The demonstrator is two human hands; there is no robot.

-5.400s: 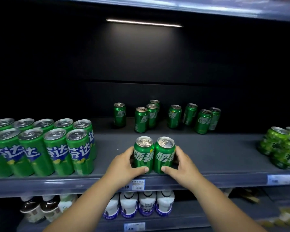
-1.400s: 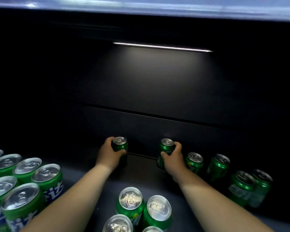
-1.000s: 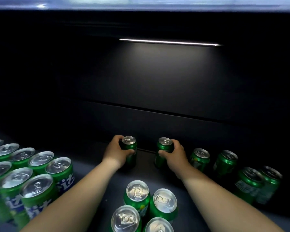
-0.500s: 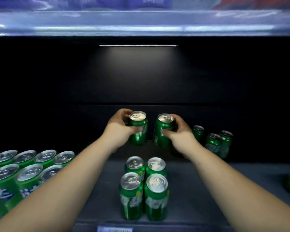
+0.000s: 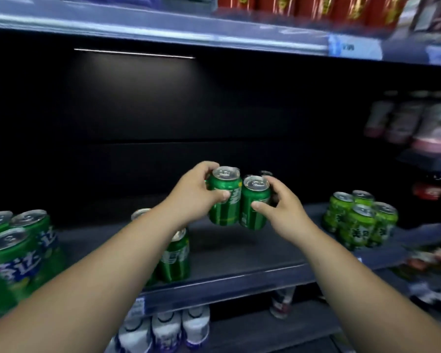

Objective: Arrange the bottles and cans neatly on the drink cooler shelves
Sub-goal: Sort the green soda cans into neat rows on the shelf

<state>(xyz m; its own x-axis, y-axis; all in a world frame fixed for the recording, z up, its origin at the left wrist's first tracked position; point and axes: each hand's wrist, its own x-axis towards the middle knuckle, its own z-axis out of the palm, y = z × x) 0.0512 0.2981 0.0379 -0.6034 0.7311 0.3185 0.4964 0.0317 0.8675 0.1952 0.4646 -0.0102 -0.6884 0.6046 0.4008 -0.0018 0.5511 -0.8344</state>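
My left hand [image 5: 192, 194] grips a dark green can [image 5: 224, 200] and my right hand [image 5: 281, 205] grips a second dark green can [image 5: 253, 203]. Both cans are upright, side by side and touching, lifted above the grey shelf [image 5: 239, 256]. Below my left forearm stand more dark green cans [image 5: 175, 258] near the shelf's front, partly hidden by the arm. Tops of other cans [image 5: 265, 173] show dimly behind my right hand.
Taller green cans with blue lettering [image 5: 15, 253] fill the shelf's left end. Lime-green cans [image 5: 359, 220] cluster at the right. White bottles [image 5: 166, 332] stand on the shelf below. Red packs [image 5: 316, 6] sit above, and bottles [image 5: 413, 121] line the blurred right side.
Both hands have drawn their cans forward and up from the back of the shelf, bringing them together. The view has pulled back and swung right.
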